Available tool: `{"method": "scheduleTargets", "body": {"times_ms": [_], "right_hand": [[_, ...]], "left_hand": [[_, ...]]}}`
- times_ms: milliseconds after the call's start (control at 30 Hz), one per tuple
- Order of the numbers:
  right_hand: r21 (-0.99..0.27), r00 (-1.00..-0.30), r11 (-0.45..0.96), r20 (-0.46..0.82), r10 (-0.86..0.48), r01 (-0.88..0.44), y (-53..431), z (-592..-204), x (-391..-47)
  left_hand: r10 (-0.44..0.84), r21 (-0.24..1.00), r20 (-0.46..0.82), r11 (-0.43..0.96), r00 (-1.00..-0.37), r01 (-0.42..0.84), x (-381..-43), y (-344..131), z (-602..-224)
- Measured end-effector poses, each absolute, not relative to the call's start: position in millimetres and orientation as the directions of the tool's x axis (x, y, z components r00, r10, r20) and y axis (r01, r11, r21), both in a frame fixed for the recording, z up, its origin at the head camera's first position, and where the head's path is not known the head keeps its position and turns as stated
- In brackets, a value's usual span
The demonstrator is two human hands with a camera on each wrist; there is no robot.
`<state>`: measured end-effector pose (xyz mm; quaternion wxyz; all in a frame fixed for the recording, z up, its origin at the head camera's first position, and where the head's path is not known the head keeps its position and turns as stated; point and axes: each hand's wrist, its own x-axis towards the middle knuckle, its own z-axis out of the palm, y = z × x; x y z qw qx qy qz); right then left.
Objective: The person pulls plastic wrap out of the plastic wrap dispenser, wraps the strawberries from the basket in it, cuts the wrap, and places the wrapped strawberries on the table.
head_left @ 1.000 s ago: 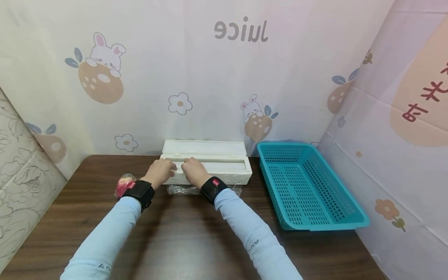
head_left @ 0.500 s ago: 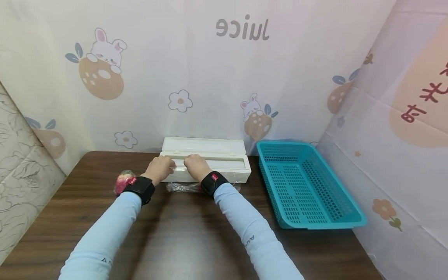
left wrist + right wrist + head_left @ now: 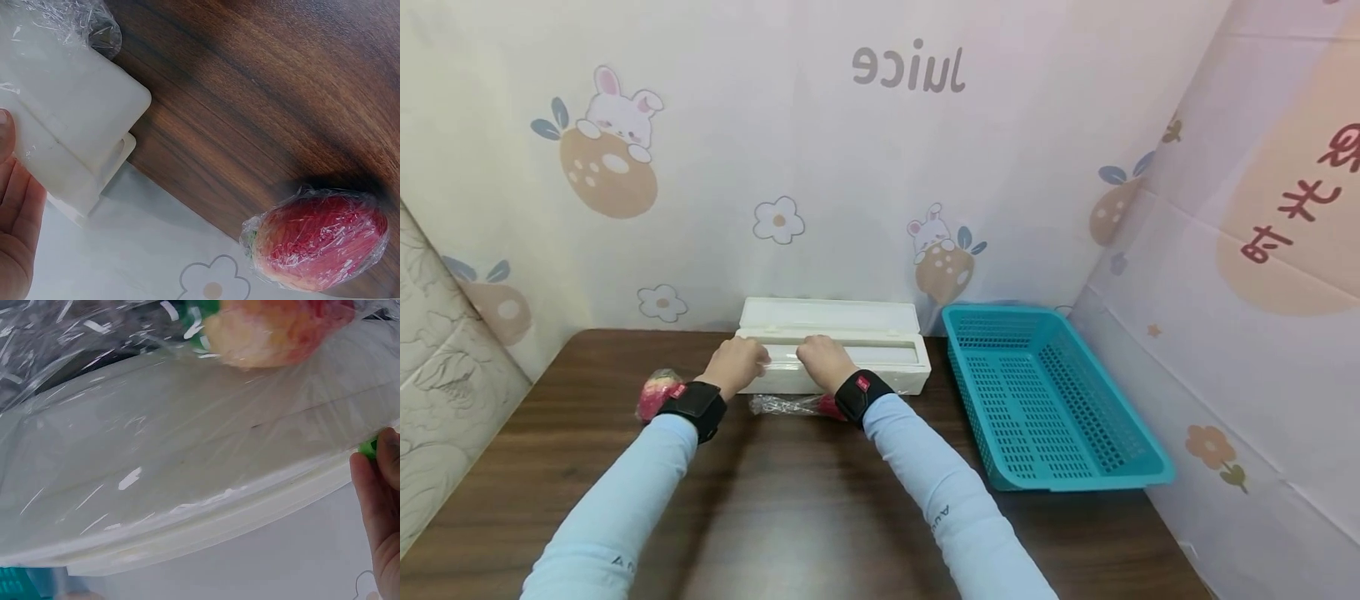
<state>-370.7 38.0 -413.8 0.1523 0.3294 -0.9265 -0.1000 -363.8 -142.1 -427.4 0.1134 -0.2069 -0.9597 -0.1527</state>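
At the table's back stands a long white cling film box (image 3: pixel 880 379), lid (image 3: pixel 827 315) raised. My left hand (image 3: pixel 735 367) touches its left end; in the left wrist view the thumb and fingers lie against the box, partly out of frame. My right hand (image 3: pixel 827 362) is over the middle of the slot and pinches a small green slider (image 3: pixel 369 448). Clear cling film (image 3: pixel 125 425) drapes over the box front and spreads before it. A red and yellow fruit (image 3: pixel 269 331) with green leaf lies at the film, mostly hidden by my right wrist in the head view.
A film-wrapped red fruit (image 3: pixel 322 240) lies beside my left wrist. A turquoise plastic basket (image 3: pixel 1056 400) stands right of the box. The dark wooden table (image 3: pixel 775 517) ends at a printed fabric wall (image 3: pixel 850 167).
The view shifts slightly. My right hand moves a little rightward along the box, while the left stays at its left end. More of the red fruit shows beside my right wrist.
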Motion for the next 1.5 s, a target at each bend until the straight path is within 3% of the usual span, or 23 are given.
{"method": "scheduleTargets", "body": {"times_ms": [800, 1500], "right_hand": [[0.295, -0.722, 0.721, 0.129, -0.68, -0.627, 59.0, -409.3, -372.1], [0.26, -0.703, 0.717, 0.162, -0.692, -0.646, 69.3, -404.7, -369.5]], "left_hand": [[0.308, 0.324, 0.241, 0.868, -0.92, 0.376, -361.5, -142.7, -424.9], [0.297, 0.346, 0.222, 0.866, -0.929, 0.36, -362.6, -140.8, -426.7]]}}
